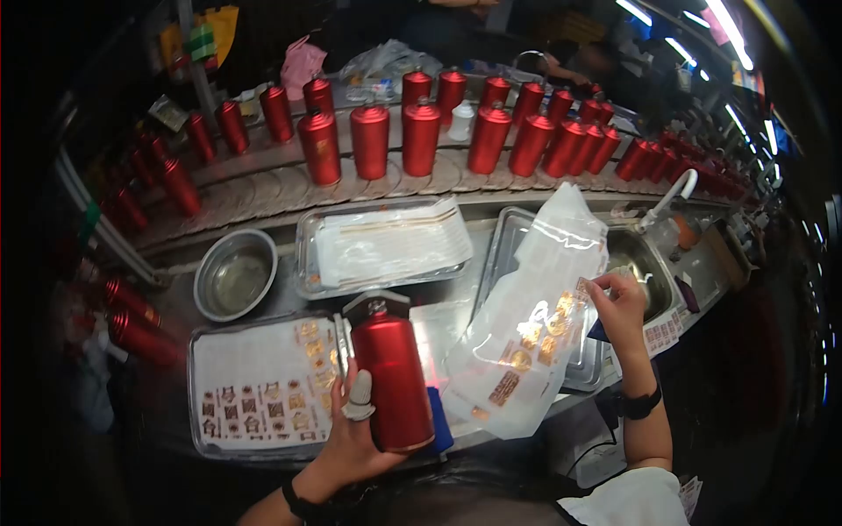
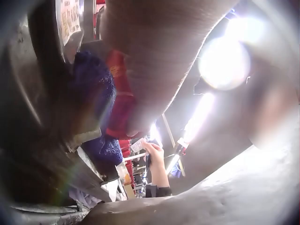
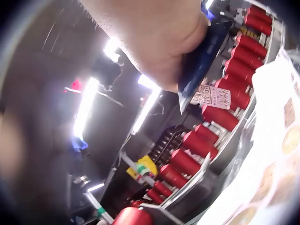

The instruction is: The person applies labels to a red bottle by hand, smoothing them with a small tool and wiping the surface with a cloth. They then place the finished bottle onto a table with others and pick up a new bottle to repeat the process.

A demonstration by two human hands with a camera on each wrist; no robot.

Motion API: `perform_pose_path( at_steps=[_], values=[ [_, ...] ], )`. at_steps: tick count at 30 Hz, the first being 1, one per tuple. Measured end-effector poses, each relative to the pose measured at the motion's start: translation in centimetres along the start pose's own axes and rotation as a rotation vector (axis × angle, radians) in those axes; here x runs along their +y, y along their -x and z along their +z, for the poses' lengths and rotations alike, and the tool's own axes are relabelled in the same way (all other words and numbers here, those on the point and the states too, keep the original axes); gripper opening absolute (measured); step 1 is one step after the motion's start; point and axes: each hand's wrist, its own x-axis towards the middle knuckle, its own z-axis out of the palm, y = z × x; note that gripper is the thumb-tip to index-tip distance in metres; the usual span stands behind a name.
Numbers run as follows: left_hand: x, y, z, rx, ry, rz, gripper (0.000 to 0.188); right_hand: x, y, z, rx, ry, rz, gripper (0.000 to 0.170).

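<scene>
My left hand [image 1: 348,445] grips a red metallic bottle [image 1: 392,381] around its side, near the front edge of the counter. A whitish cover [image 1: 359,394] sits on one of its digits. Out to the right, my right hand [image 1: 621,307] pinches a small printed decal [image 3: 213,97] between thumb and fingertips. A dark blue flat scraper-like piece [image 3: 202,63] is tucked in the same hand in the right wrist view. Below that hand, a translucent sheet with gold and brown decals [image 1: 535,307] lies across a metal tray. In the left wrist view, the bottle is mostly hidden behind my forearm.
Behind the counter, several red bottles [image 1: 370,142] stand along a conveyor [image 1: 263,195]. A metal bowl [image 1: 203,285] is at the left, beside a tray of white sheets [image 1: 303,254]. A decal tray [image 1: 195,359] lies front left. A sink [image 1: 671,294] with a white faucet [image 1: 671,197] is right.
</scene>
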Motion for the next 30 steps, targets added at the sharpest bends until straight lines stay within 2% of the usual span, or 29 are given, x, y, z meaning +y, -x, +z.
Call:
perform_pose_path(
  at_steps=[3, 9, 16, 19, 20, 23, 26, 29, 30],
  values=[
    [0.9, -0.9, -1.1, 0.019, 0.007, -0.013, 0.130, -5.6, 1.5, 1.0, -0.113, -0.076, -0.099, 0.009],
    [1.1, -1.9, -2.2, 0.000, 0.065, -0.015, 0.129, -14.3, 3.5, 1.5, -0.414, -0.376, -0.098, 0.010],
    [0.4, -1.1, -1.9, 0.046, 0.112, -0.023, 0.134, -18.9, 5.9, 2.4, -0.739, -0.586, -0.097, 0.009],
    [-0.2, -0.6, -1.6, 0.016, 0.197, -0.063, 0.134, -20.1, 5.7, 3.4, -0.845, -0.634, -0.252, 0.010],
    [-0.4, -0.4, -1.7, -0.002, 0.228, -0.066, 0.134, -20.7, 5.8, 3.5, -0.866, -0.574, -0.222, 0.012],
    [-0.6, -0.2, -3.0, -0.046, 0.278, -0.036, 0.133, -20.8, 6.7, 6.8, -0.847, -0.684, -0.041, 0.012],
    [-0.8, -0.5, -2.5, 0.059, 0.596, -0.244, 0.119, -20.4, 5.7, 8.9, -0.783, -0.612, -0.136, 0.012],
    [-0.5, -2.6, -2.5, 0.151, 0.895, -0.443, 0.087, -20.0, 5.6, 10.2, -0.696, -0.547, -0.233, 0.011],
    [-0.5, -3.0, -2.3, 0.177, 0.867, -0.454, 0.058, -20.0, 5.7, 10.3, -0.678, -0.553, -0.231, 0.011]
  ],
)
